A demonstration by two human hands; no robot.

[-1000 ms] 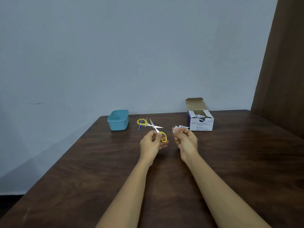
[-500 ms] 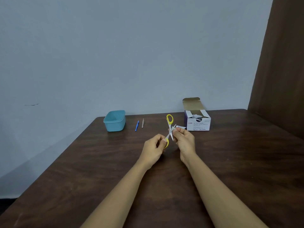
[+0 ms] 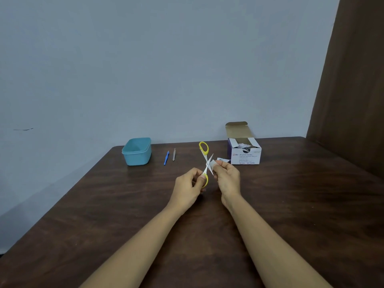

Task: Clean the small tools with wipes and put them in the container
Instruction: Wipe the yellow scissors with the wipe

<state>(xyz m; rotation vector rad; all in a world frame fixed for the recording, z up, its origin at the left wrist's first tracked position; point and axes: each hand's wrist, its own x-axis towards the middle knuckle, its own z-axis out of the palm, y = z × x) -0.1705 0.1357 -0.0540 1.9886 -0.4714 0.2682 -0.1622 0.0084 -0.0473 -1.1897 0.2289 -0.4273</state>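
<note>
Since a second ago, the left hand (image 3: 190,183) gripping the opened scissors (image 3: 206,163) is meeting, at three o'clock, the right hand (image 3: 226,175) pinching the wipe (image 3: 212,163), so blade-cleaning is beginning.

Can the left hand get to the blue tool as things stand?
Probably not yet: the path over the table looks free, but the left hand is gripping the scissors by a yellow loop. The blue tool lies bare, just beyond it.

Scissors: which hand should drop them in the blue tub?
Probably the left hand. It already holds the scissors by a yellow loop, and the blue container sits on its side. The right hand holds the wipe.
</note>
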